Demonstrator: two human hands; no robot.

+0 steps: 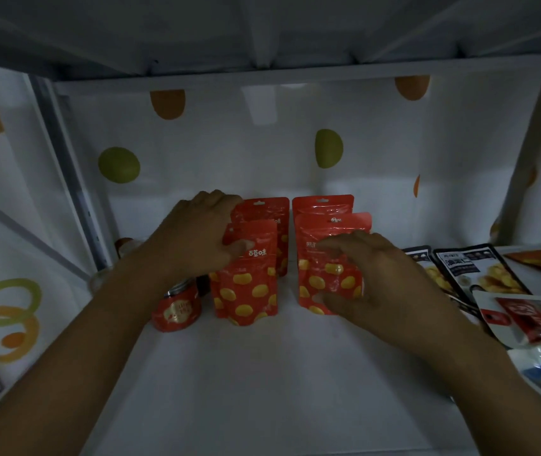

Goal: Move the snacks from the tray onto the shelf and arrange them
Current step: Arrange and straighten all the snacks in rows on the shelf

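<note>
Head view: we are pinching the seemingly light, slippery left red spotted plastic pouch (249, 291) by its top with left hand (193, 238) fingers, right hand (374, 274) clasping the right red pouch (322, 281).

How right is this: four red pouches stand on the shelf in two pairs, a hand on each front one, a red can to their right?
Wrong side: in the head view the can stands left of the pouches. The left hand and right hand do hold the front ones.
</note>
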